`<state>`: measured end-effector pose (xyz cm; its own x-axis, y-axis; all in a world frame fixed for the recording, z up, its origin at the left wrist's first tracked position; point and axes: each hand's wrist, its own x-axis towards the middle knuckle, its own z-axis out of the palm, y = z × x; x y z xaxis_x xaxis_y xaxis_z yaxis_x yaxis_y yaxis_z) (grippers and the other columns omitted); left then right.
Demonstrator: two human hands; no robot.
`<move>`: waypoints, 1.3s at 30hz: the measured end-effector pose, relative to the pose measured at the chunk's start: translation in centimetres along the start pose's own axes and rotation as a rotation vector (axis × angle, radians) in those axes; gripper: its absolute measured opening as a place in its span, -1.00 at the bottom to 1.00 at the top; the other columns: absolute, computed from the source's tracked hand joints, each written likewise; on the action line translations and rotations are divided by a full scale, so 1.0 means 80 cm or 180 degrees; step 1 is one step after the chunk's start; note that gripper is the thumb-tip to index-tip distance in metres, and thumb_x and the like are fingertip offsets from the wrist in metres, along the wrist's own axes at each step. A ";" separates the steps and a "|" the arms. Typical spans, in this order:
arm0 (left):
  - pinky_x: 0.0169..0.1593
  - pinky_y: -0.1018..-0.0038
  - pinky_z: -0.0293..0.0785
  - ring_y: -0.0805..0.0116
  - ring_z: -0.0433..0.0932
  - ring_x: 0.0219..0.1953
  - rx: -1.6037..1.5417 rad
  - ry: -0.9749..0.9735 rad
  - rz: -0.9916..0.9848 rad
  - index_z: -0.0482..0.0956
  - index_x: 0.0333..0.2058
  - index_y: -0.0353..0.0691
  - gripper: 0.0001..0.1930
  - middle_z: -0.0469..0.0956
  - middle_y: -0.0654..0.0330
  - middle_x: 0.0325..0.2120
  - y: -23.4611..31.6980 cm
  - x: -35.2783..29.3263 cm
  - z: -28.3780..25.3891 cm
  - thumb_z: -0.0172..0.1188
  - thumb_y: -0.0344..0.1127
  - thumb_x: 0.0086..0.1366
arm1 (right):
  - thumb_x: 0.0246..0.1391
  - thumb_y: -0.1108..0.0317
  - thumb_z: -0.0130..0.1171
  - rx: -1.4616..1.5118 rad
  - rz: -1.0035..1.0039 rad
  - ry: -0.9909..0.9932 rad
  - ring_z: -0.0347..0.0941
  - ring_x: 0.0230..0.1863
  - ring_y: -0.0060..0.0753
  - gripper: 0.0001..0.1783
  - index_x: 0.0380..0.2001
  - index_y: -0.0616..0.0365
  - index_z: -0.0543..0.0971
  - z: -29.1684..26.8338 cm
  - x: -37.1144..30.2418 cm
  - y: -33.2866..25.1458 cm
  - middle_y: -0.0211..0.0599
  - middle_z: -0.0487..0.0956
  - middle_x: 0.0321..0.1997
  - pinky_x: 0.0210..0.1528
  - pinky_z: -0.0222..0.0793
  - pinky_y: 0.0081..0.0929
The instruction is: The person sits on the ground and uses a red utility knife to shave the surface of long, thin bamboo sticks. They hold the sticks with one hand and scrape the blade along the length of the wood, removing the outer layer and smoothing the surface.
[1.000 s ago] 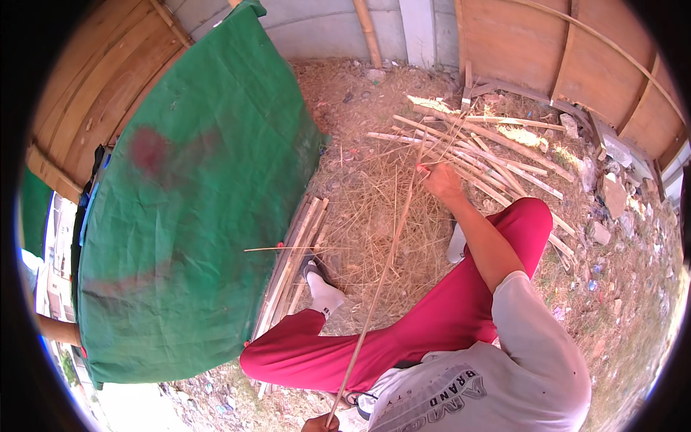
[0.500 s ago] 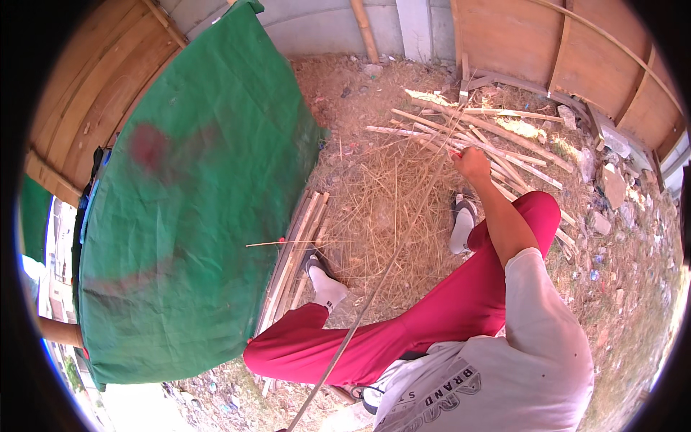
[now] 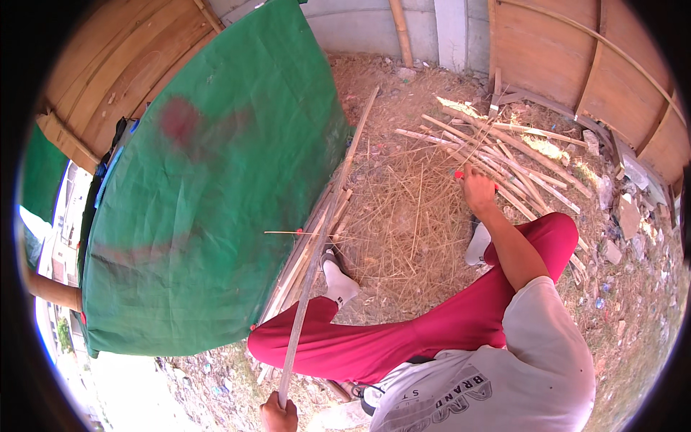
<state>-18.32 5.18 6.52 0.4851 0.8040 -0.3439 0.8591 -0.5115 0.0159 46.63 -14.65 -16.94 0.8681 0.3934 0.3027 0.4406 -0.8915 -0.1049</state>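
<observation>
At the lower edge, my left hand [image 3: 279,414] is closed round the near end of a long split bamboo strip [image 3: 308,288]. The strip slants up and away over my left knee, its far tip beside the green sheet [image 3: 216,180]. My right hand [image 3: 479,189] is a fist at the near side of a bamboo pile [image 3: 511,162]. Red bits of a handle [image 3: 458,174] show on either side of that fist. The rest of this red-handled tool is hidden or too thin to make out.
Thin shavings [image 3: 392,223] litter the dirt between my feet. More bamboo strips [image 3: 284,284] lie along the sheet's lower edge, next to my left foot. Rubble [image 3: 630,216] borders the wooden panels [image 3: 551,50] at right. A pale wall [image 3: 360,32] stands at the back.
My left hand has come into view at the lower edge. The long strip has swung left, away from my right hand, toward the green sheet. My right hand sits slightly nearer, still closed.
</observation>
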 end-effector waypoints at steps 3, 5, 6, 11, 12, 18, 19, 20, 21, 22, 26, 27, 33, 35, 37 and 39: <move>-0.45 0.26 0.36 0.29 0.45 -0.62 -0.1336 0.0536 -0.0263 0.47 -0.50 -0.37 -0.88 0.40 0.13 -0.70 0.013 0.026 0.035 0.22 -0.44 0.08 | 0.12 0.37 0.14 0.0412 -0.0073 0.0135 0.67 -0.19 -0.07 -0.67 -0.02 0.12 0.48 -0.055 0.001 -0.025 -0.09 0.69 -0.21 -0.19 0.59 -0.17; -0.48 0.33 0.32 0.37 0.40 -0.62 -0.1706 0.0564 -0.0308 0.47 -0.50 -0.37 -0.89 0.40 0.18 -0.70 0.027 0.039 0.045 0.20 -0.46 0.08 | 0.11 0.37 0.14 0.0223 -0.0035 -0.0430 0.66 -0.17 -0.01 -0.61 0.03 0.13 0.47 -0.051 0.002 -0.020 -0.08 0.68 -0.16 -0.15 0.59 -0.10; -0.49 0.38 0.29 0.43 0.36 -0.62 -0.1883 0.0469 -0.0243 0.43 -0.52 -0.34 -0.88 0.38 0.21 -0.71 0.043 0.044 0.041 0.21 -0.49 0.09 | 0.11 0.36 0.13 -0.0115 0.0011 -0.0948 0.66 -0.14 0.00 -0.57 0.08 0.11 0.46 -0.033 0.002 0.004 -0.07 0.68 -0.14 -0.14 0.58 -0.09; -0.54 0.46 0.23 0.53 0.29 -0.66 -0.2415 0.0356 0.0225 0.39 -0.56 -0.31 -0.81 0.34 0.28 -0.75 0.081 0.069 0.048 0.23 -0.53 0.14 | 0.15 0.31 0.11 -0.0574 -0.0153 -0.1918 0.64 -0.09 0.06 -0.46 0.24 0.00 0.43 0.014 -0.014 0.044 -0.04 0.66 -0.07 -0.10 0.57 -0.03; -0.53 0.46 0.23 0.53 0.29 -0.65 -0.2460 0.0321 0.0251 0.37 -0.57 -0.30 -0.80 0.34 0.28 -0.75 0.073 0.075 0.062 0.24 -0.53 0.14 | 0.17 0.29 0.11 -0.0393 -0.0195 -0.1746 0.64 -0.10 0.07 -0.47 0.23 0.00 0.43 0.008 -0.013 0.032 -0.03 0.66 -0.08 -0.11 0.57 -0.01; -0.54 0.47 0.19 0.56 0.26 -0.63 -0.2678 0.0205 0.0137 0.33 -0.58 -0.27 -0.76 0.30 0.30 -0.73 0.093 0.082 0.071 0.25 -0.52 0.12 | 0.25 0.15 0.11 0.1091 -0.0258 -0.0230 0.64 -0.23 0.14 -0.60 0.08 0.09 0.51 -0.109 -0.009 -0.071 0.03 0.65 -0.23 -0.18 0.54 0.03; -0.54 0.47 0.19 0.57 0.25 -0.63 -0.2726 0.0206 0.0141 0.33 -0.58 -0.27 -0.76 0.30 0.31 -0.73 0.095 0.085 0.072 0.25 -0.52 0.12 | 0.26 0.15 0.11 0.1431 -0.0438 0.0124 0.63 -0.24 0.16 -0.58 0.10 0.08 0.49 -0.111 -0.010 -0.072 0.03 0.65 -0.24 -0.19 0.54 0.04; -0.54 0.48 0.19 0.58 0.24 -0.62 -0.2741 0.0208 0.0219 0.32 -0.58 -0.26 -0.75 0.27 0.34 -0.72 0.095 0.088 0.078 0.26 -0.52 0.13 | 0.26 0.14 0.10 0.1132 -0.0494 -0.0160 0.63 -0.24 0.15 -0.57 0.12 0.08 0.48 -0.105 -0.011 -0.070 0.03 0.65 -0.25 -0.18 0.54 0.03; -0.54 0.49 0.18 0.59 0.23 -0.61 -0.2785 0.0170 0.0228 0.32 -0.58 -0.25 -0.74 0.26 0.34 -0.72 0.101 0.090 0.075 0.26 -0.53 0.13 | 0.27 0.13 0.10 0.0817 -0.0543 -0.0428 0.63 -0.24 0.15 -0.56 0.14 0.08 0.48 -0.098 -0.011 -0.061 0.02 0.65 -0.25 -0.17 0.53 0.03; -0.54 0.49 0.18 0.59 0.23 -0.61 -0.2827 0.0119 0.0221 0.31 -0.58 -0.25 -0.74 0.26 0.35 -0.72 0.111 0.090 0.070 0.27 -0.53 0.13 | 0.27 0.12 0.10 0.0494 -0.0595 -0.0712 0.63 -0.24 0.15 -0.55 0.15 0.09 0.47 -0.092 -0.013 -0.056 0.02 0.66 -0.26 -0.17 0.53 0.03; -0.54 0.53 0.16 0.62 0.21 -0.60 -0.2905 0.0072 0.0178 0.26 -0.59 -0.19 -0.67 0.23 0.39 -0.71 0.119 0.093 0.074 0.29 -0.54 0.15 | 0.26 0.14 0.11 0.0371 -0.0314 -0.1204 0.63 -0.23 0.12 -0.58 0.14 -0.02 0.53 -0.088 -0.026 -0.060 -0.01 0.67 -0.27 -0.15 0.52 0.03; -0.54 0.53 0.15 0.63 0.20 -0.59 -0.2932 0.0072 0.0112 0.25 -0.59 -0.18 -0.66 0.23 0.40 -0.70 0.120 0.093 0.078 0.30 -0.54 0.15 | 0.26 0.14 0.11 0.0494 -0.0366 -0.1168 0.63 -0.22 0.12 -0.60 0.11 -0.02 0.56 -0.109 -0.026 -0.075 -0.01 0.67 -0.26 -0.14 0.52 0.02; -0.53 0.56 0.13 0.67 0.19 -0.58 -0.3303 -0.0020 0.0276 0.20 -0.57 -0.12 -0.62 0.21 0.45 -0.67 0.153 0.101 0.076 0.31 -0.55 0.14 | 0.21 0.07 0.18 0.1055 -0.0248 -0.0658 0.62 -0.22 0.14 -0.61 -0.05 0.12 0.58 -0.159 -0.027 -0.082 0.02 0.65 -0.31 -0.15 0.51 0.00; -0.53 0.56 0.13 0.67 0.19 -0.57 -0.3387 -0.0074 0.0407 0.21 -0.56 -0.12 -0.62 0.22 0.45 -0.66 0.152 0.109 0.091 0.31 -0.55 0.15 | 0.16 0.07 0.27 0.1331 -0.0268 -0.0167 0.59 -0.28 0.12 -0.60 -0.12 0.18 0.58 -0.162 -0.025 -0.080 0.02 0.62 -0.38 -0.20 0.49 -0.03; -0.51 0.57 0.12 0.66 0.16 -0.56 -0.3495 -0.0181 0.0479 0.20 -0.57 -0.12 -0.61 0.21 0.45 -0.65 0.163 0.108 0.094 0.31 -0.56 0.16 | 0.08 0.10 0.36 0.1699 -0.0315 0.0499 0.56 -0.38 0.10 -0.60 -0.22 0.22 0.59 -0.162 -0.021 -0.074 0.00 0.57 -0.46 -0.28 0.45 -0.07; -0.49 0.57 0.10 0.65 0.10 -0.53 -0.3562 -0.0313 0.0481 0.19 -0.57 -0.14 -0.59 0.17 0.45 -0.64 0.178 0.108 0.089 0.32 -0.56 0.18 | 0.04 0.17 0.41 0.1829 -0.0281 0.0589 0.45 -0.49 0.03 -0.63 -0.32 0.27 0.57 -0.175 -0.016 -0.067 -0.04 0.51 -0.53 -0.37 0.37 -0.15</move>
<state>-3.05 2.66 -2.89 0.6239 0.7043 -0.3387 0.4799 -0.0032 0.8773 39.91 -13.50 -3.52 0.7912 0.3688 0.4878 0.6067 -0.5734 -0.5506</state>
